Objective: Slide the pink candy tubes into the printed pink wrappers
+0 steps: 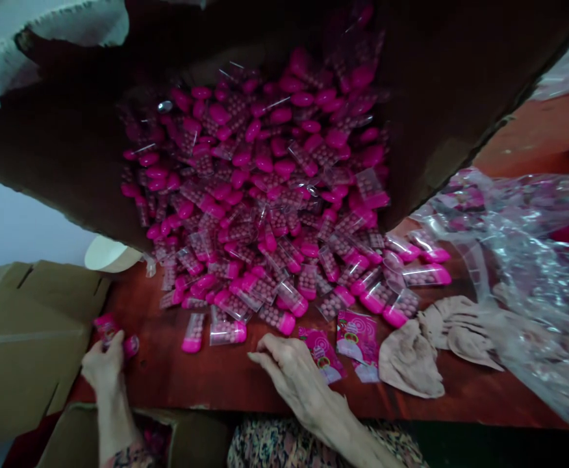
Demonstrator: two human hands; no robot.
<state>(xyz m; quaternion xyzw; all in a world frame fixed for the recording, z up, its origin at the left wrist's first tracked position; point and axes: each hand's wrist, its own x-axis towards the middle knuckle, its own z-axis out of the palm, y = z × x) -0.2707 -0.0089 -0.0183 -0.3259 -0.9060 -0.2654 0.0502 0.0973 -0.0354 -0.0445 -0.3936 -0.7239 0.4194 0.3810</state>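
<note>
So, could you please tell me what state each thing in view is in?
Left hand: closed around pink items
Right hand: palm down, fingers loosely bent, palm hidden
Pink-capped containers: filled with small balls, mostly heaped loosely
Large cardboard box: open, containers spilling out
Pink packets: lying flat
Beige cloth: crumpled
Clear plastic: crumpled
Lower box: open

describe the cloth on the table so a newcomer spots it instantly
On the red table, look rightward past the right hand and flat pink packets to the clear plastic. The cloth lies between packets and plastic, crumpled and dull beige, unlike its shiny neighbours.
</note>
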